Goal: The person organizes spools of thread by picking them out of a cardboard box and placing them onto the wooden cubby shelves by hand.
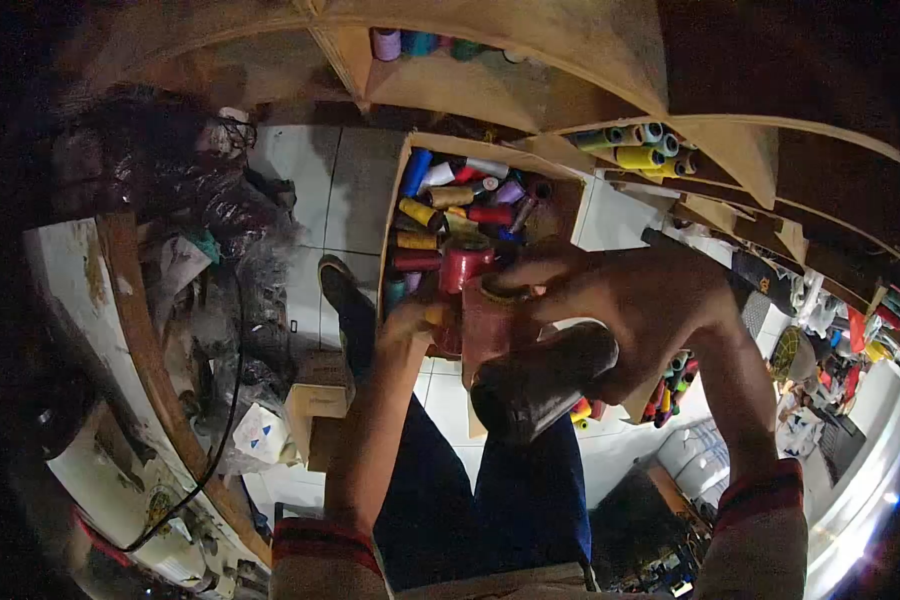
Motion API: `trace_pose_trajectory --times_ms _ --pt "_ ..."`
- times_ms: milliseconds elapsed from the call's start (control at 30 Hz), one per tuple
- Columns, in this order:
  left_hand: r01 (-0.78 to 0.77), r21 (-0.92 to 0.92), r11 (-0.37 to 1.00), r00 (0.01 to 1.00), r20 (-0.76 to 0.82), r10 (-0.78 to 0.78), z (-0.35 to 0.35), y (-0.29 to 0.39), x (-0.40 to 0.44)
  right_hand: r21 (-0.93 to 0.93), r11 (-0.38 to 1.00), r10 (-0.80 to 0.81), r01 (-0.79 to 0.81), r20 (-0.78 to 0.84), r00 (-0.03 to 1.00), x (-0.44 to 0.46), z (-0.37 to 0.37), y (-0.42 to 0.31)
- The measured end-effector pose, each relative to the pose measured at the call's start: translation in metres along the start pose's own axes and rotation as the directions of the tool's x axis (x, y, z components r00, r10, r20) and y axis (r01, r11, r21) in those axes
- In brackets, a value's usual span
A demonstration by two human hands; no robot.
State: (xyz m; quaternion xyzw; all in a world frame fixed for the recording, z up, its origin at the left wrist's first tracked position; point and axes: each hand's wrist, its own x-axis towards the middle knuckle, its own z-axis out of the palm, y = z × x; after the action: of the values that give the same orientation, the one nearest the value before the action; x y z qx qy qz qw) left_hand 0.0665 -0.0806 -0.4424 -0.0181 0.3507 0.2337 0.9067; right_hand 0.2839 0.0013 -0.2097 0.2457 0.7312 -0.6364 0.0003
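My left hand [416, 322] is closed on a red thread spool [464, 266], above a cardboard box [398, 190] of mixed thread spools. Beside it stands a dull pinkish-red thread cone [488, 325], with the fingers of my right hand [630, 300] at its upper end. That hand is closed and also holds a dark thread cone [540, 385], tilted below the palm. Several fingertips are hidden behind the spools, so I cannot tell exactly which hand bears the pinkish-red cone.
Wooden shelving [610, 85] with thread spools [640, 157] runs along the far side. A machine table [80, 290] is on the left, near a small carton [322, 385]. More colourful spools [678, 388] lie at the lower right, on white floor tiles [305, 180].
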Motion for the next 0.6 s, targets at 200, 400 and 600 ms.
trace_pose_trajectory --times_ms 200,400,600 --pt "-0.106 -0.054 0.993 0.994 0.013 0.107 0.02 0.004 -0.009 0.028 0.999 0.041 -0.036 -0.198 0.979 -0.022 -0.023 0.008" --pt "-0.209 -0.136 0.968 0.977 0.019 0.214 0.017 0.016 -0.025 0.885 0.357 0.509 0.298 -0.452 0.733 -0.015 -0.031 0.002" --pt "-0.275 -0.189 0.943 0.959 0.015 0.282 0.002 0.03 -0.039 0.835 0.415 0.652 0.36 -0.549 0.522 -0.014 -0.071 -0.028"
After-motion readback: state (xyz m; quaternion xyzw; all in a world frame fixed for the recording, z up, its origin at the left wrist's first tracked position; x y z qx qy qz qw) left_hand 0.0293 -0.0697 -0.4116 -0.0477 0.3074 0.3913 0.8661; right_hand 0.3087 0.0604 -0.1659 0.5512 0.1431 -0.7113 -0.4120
